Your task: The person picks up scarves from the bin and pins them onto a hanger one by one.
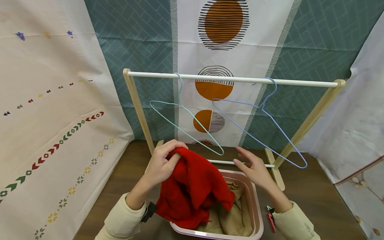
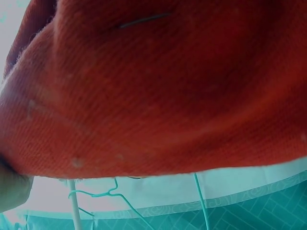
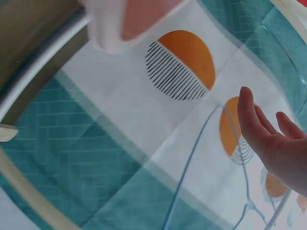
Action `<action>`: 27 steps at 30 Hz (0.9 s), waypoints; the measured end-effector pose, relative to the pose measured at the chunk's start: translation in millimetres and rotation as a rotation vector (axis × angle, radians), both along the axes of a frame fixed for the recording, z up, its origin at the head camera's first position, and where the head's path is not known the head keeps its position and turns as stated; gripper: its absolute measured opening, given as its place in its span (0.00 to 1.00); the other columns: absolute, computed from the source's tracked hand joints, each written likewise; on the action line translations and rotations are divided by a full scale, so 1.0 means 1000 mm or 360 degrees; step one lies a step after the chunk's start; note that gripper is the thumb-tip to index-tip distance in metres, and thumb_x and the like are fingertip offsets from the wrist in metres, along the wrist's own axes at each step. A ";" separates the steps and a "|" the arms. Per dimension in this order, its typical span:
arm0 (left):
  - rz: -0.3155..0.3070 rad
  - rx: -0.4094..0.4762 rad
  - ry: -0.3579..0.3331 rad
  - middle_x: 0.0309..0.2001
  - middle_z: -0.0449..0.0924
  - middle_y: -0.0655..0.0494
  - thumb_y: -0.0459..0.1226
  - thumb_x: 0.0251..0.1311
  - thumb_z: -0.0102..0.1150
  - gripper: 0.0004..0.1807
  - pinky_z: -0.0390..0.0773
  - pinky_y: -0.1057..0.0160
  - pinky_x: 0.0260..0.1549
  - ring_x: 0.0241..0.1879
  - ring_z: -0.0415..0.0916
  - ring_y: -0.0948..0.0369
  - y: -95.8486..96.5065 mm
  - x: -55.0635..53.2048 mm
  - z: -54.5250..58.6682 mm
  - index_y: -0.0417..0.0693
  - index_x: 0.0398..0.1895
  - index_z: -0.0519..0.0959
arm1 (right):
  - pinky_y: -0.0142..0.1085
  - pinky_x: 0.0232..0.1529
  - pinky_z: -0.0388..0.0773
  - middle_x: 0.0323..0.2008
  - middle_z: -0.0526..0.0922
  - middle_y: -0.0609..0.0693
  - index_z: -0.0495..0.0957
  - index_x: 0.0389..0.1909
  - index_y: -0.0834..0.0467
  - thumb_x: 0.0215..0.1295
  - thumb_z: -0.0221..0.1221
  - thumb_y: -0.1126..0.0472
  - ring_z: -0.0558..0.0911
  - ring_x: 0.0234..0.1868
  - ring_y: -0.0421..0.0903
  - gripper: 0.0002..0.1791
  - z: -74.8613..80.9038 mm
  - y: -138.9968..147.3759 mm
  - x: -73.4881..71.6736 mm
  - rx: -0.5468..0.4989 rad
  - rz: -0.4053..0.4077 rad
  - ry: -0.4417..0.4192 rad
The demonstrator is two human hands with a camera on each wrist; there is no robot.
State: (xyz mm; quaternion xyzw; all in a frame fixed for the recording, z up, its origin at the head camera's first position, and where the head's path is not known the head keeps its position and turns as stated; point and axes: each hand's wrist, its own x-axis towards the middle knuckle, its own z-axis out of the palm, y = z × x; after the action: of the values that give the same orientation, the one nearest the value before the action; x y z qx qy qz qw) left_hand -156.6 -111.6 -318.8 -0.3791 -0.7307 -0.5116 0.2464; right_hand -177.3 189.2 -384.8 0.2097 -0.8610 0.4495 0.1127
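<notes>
Bunched red knit cloth (image 1: 195, 180) hangs from my left hand (image 1: 163, 163), which pinches its upper edge between thumb and fingers. Its lower folds drape over the left part of a pink basket (image 1: 256, 206). In the left wrist view the red cloth (image 2: 158, 100) fills most of the picture. My right hand (image 1: 253, 168) is held over the basket's far right corner, fingers spread and holding nothing. The right wrist view shows that hand (image 3: 276, 139) with fingers extended, beside the blue hanger (image 3: 189, 163). Tan cloth (image 1: 235, 216) lies folded in the basket.
Behind the basket stands a wooden-legged rack with a white rail (image 1: 150, 75). From it hang a mint-green hanger (image 1: 192, 115) and a blue hanger (image 1: 279, 126), both bare. A red and black clip (image 1: 271, 221) lies on the brown table (image 1: 327, 206) near my right sleeve.
</notes>
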 end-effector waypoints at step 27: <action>0.0015 -0.0004 -0.0008 0.33 0.78 0.51 0.18 0.52 0.50 0.13 0.73 0.66 0.34 0.32 0.74 0.59 0.004 -0.001 -0.007 0.41 0.34 0.78 | 0.42 0.34 0.79 0.57 0.70 0.62 0.65 0.62 0.63 0.67 0.50 0.51 0.75 0.51 0.59 0.27 0.027 -0.066 -0.060 -0.0259 0.0292 -0.0609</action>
State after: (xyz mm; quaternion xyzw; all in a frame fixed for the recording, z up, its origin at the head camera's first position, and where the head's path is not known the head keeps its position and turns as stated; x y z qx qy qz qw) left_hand -157.9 -107.6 -325.3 -0.3746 -0.7337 -0.5105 0.2466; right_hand -236.9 122.7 -358.1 0.1883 -0.8049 0.5573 -0.0774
